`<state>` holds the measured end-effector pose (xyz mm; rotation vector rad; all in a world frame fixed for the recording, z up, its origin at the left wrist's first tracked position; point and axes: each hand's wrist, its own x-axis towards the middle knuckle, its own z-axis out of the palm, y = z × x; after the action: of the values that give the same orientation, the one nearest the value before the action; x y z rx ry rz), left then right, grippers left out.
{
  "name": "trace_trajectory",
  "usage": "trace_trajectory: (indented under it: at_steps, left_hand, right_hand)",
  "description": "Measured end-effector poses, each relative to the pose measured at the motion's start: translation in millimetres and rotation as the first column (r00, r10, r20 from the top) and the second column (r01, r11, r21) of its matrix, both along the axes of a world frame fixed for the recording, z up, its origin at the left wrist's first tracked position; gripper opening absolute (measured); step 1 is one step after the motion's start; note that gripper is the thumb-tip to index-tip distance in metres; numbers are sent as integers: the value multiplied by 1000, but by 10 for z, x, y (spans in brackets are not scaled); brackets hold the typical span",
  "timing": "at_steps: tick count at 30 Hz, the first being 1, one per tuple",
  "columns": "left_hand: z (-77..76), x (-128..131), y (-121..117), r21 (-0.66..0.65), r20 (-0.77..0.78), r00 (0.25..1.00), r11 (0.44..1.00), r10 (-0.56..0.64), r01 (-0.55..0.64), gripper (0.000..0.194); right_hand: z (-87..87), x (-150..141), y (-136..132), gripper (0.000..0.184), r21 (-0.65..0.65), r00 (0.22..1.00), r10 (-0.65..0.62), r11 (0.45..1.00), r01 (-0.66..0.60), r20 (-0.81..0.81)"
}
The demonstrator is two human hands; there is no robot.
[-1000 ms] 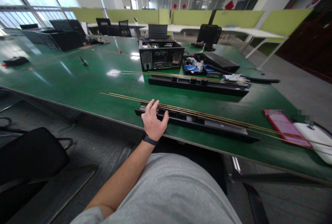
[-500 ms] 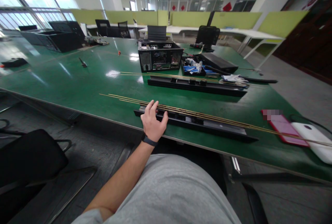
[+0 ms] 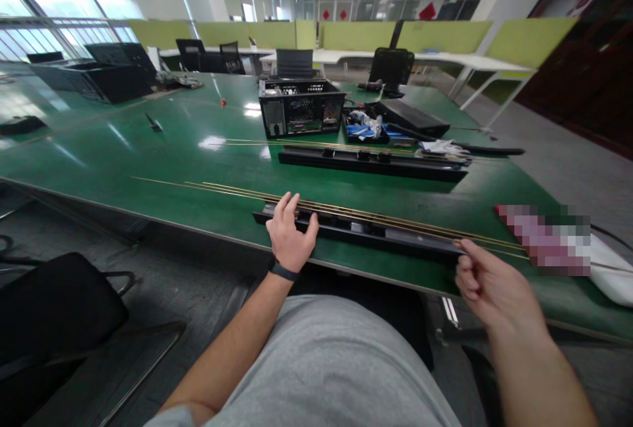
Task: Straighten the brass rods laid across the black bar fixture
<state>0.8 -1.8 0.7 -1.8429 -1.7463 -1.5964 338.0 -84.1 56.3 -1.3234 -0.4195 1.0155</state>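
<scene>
My left hand (image 3: 291,232) rests with fingers spread at the left part of a long black channel-shaped bar (image 3: 420,244), its fingertips reaching over the thin golden rods (image 3: 346,210). Several of these rods lie lengthwise along the bar, and their thin ends stick out past it to the left. At the bar's right end, my right hand (image 3: 489,279) is closed, thumb and forefinger pinched on a thin golden rod; the exact grip is partly hidden. A second black bar (image 3: 376,162) with more golden rods behind it lies farther back.
An opened black computer case (image 3: 301,111) stands behind the second bar. To its right are a tray with blue-and-white gloves (image 3: 366,125) and a black panel (image 3: 413,117). A pink phone-like object (image 3: 539,242) lies at the right. Another case (image 3: 111,78) stands far left.
My right hand has come into view at the bar's right end. One golden rod has slid left, its tip now farther out. My left hand stays almost in place.
</scene>
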Motion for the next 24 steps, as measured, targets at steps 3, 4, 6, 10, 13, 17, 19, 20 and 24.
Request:
trace_trajectory:
  at_steps: [3, 4, 6, 10, 13, 17, 19, 20, 24]
  left_hand:
    - [7, 2, 2, -20, -1, 1000, 1000, 4, -4, 52]
    - [9, 2, 2, -28, -3, 1000, 1000, 4, -4, 53]
    - [13, 3, 2, -34, -3, 1000, 999, 0, 0, 53]
    - [16, 6, 0, -17, 2, 1000, 1000, -3, 3, 53]
    - [14, 8, -1, 1, 3, 1000, 1000, -3, 3, 52]
    - [15, 9, -3, -14, 5, 1000, 1000, -1, 1, 53]
    - [17, 9, -3, -33, 5, 1000, 999, 3, -3, 53]
    - [18, 8, -3, -42, 3, 1000, 999, 6, -6, 53]
    - [18, 7, 1, -51, 9, 1000, 999, 3, -2, 54]
  right_hand:
    - [-29, -275, 34, 55, -5, 997, 74, 997, -74, 10]
    - [-24, -352, 58, 57, -6, 995, 97, 995, -97, 7]
    - [-5, -486, 115, 58, -6, 990, 140, 990, -140, -8]
    - [18, -632, 190, 58, 20, 989, 150, 989, -149, -13]
    - [11, -603, 172, 56, -5, 993, 113, 994, -113, -19]
    - [3, -466, 109, 50, -2, 998, 60, 998, -60, -5]
    - [6, -413, 97, 49, 12, 999, 41, 999, -41, 1]
    - [9, -398, 98, 49, 15, 1000, 30, 999, -30, 3]
    - [23, -412, 126, 50, 32, 1000, 9, 999, -9, 16]
